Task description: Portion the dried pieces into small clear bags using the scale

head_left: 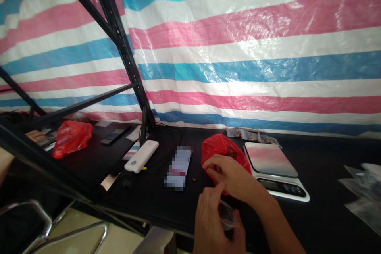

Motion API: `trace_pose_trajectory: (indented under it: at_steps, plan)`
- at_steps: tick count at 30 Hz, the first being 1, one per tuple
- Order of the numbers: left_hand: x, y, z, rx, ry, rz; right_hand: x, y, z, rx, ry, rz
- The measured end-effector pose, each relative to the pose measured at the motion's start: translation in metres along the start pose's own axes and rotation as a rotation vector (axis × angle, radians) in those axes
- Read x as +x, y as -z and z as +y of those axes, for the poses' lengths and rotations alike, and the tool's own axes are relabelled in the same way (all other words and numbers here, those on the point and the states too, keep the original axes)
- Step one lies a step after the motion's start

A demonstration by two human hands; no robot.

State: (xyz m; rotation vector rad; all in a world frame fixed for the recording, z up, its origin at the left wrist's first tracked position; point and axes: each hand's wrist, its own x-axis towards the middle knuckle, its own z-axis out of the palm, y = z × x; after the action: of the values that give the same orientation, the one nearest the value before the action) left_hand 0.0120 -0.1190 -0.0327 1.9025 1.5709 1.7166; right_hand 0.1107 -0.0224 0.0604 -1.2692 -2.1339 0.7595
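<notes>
My left hand is closed around a small clear plastic bag near the table's front edge. Just above it, my right hand lies over the front of a red plastic bag, its fingers bent together. What the right fingertips hold, if anything, cannot be made out. Some dark brown contents show inside the red bag's opening. Right of that bag stands a white kitchen scale with a bare reflective plate. A tiny brown piece lies on the black table left of my hands.
A phone and a white power bank lie to the left. Several small filled bags sit behind the scale; clear bags lie far right. Beyond a black metal frame are another red bag and a person's hand.
</notes>
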Motion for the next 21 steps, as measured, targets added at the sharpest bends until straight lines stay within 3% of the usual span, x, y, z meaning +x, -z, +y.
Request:
trace_pose_trajectory:
  at_steps: [4, 7, 10, 15, 21]
  plan:
    - [0.002, 0.009, -0.002, -0.039, -0.032, 0.063, 0.011, -0.029, 0.002, -0.189, -0.080, -0.043]
    - [0.005, 0.015, -0.010, -0.050, -0.059, 0.011, 0.018, -0.042, 0.006, -0.318, -0.152, -0.082]
    - [0.009, 0.018, -0.019, -0.135, -0.026, -0.093, 0.021, -0.046, 0.009, -0.353, -0.159, -0.116]
    - [0.016, 0.021, -0.024, -0.195, 0.001, -0.166, 0.022, -0.050, 0.010, -0.365, -0.151, -0.166]
    - [0.018, 0.024, -0.013, -0.159, -0.188, -0.054, 0.022, -0.051, 0.004, -0.353, -0.146, -0.162]
